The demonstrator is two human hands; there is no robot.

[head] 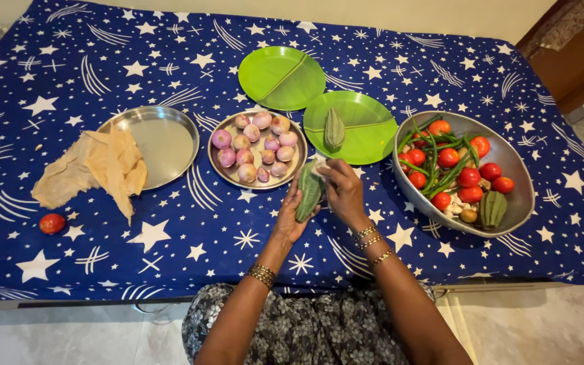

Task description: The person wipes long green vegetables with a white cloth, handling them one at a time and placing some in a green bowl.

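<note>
My left hand holds a long green ridged gourd upright against its palm, just in front of the steel plate of onions. My right hand is closed on a small pale cloth pressed against the top of that gourd. Both hands hover over the blue star-patterned cloth near the front middle.
A steel plate holds several pink onions. Another ridged gourd lies on a green plate; a second green plate sits behind. A large steel bowl holds tomatoes, chillies and a gourd. A steel plate, brown cloth and loose tomato lie left.
</note>
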